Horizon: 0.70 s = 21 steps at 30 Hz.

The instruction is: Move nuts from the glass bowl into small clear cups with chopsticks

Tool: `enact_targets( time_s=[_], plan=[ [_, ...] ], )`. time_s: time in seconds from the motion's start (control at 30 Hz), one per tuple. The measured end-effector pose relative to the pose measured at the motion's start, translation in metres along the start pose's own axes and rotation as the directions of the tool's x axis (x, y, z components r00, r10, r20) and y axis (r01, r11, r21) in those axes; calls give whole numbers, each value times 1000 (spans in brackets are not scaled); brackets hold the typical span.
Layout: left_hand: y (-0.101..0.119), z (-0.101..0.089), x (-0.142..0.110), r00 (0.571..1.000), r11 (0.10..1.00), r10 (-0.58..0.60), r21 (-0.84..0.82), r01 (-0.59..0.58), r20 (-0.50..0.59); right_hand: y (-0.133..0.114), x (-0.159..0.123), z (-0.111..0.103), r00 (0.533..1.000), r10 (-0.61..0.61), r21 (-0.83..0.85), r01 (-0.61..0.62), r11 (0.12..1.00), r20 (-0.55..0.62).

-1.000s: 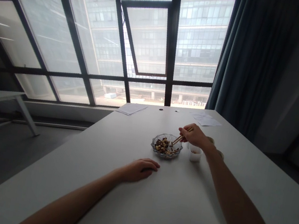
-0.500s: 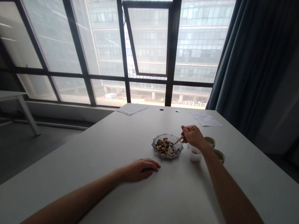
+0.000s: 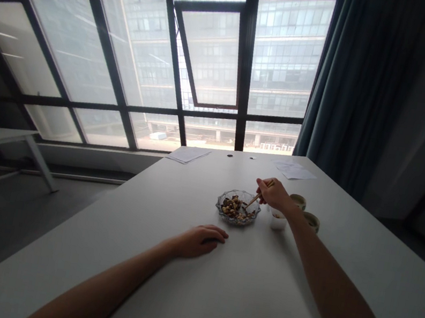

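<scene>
1. Head view, right hand: the right hand (image 3: 271, 192) holds a pair of chopsticks (image 3: 255, 199) in closed fingers, just past the right edge of a clear glass bowl (image 3: 231, 221).
2. Head view, the chopsticks: their long axis slants down and to the left from the right hand, and the tips reach inside the rim. Whether they pinch anything is too small to tell.
3. Head view, the nuts: the mixed nuts (image 3: 232, 206) lie in the glass bowl, heaped mostly toward its left and near side. From the right hand they are left and a little toward the person; the tips point at the barer right part, just beside the heap. The bowl is round, so only the chopsticks give a direction.
4. Head view, left hand: the left hand (image 3: 202, 241) rests on the white table (image 3: 172, 299), fingers loosely bent and seemingly holding nothing. It lies near the bowl on the person's side, apart from it. With the chopsticks, the right hand has the closer reach to the nuts.
5. Head view, right of the bowl: a small white cup (image 3: 277, 223) stands by the right wrist, partly hidden, with bits inside. Two greenish bowls, one farther back (image 3: 298, 199) and one nearer (image 3: 313, 221), stand beyond the forearm.
</scene>
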<state>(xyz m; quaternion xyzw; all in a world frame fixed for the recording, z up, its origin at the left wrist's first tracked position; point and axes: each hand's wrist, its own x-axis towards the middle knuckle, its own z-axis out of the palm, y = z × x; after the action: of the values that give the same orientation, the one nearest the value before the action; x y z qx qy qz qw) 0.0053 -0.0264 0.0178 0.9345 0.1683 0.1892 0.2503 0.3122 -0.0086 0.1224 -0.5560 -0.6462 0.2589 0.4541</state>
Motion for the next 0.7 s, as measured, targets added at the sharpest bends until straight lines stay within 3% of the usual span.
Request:
enact_targets(
  time_s=[0.17, 0.3, 0.5, 0.7],
  plan=[
    [0, 0, -2, 1000, 1000, -6, -4, 6, -5, -9, -4, -5, 998, -39, -61, 36, 997, -45],
    [-2, 1, -4, 1000, 1000, -4, -2, 4, -1, -18, -7, -26, 983, -70, -119, 50, 992, -172],
    [-10, -1, -11, 1000, 1000, -13, 13, 13, 1, -25, -13, -65, 907, -15, -250, -100, 963, -420],
    [-11, -4, -17, 1000, 1000, -8, 2, 8, -3, -23, -13, -69, 901, 52, -177, -142, 974, -432]
  ],
)
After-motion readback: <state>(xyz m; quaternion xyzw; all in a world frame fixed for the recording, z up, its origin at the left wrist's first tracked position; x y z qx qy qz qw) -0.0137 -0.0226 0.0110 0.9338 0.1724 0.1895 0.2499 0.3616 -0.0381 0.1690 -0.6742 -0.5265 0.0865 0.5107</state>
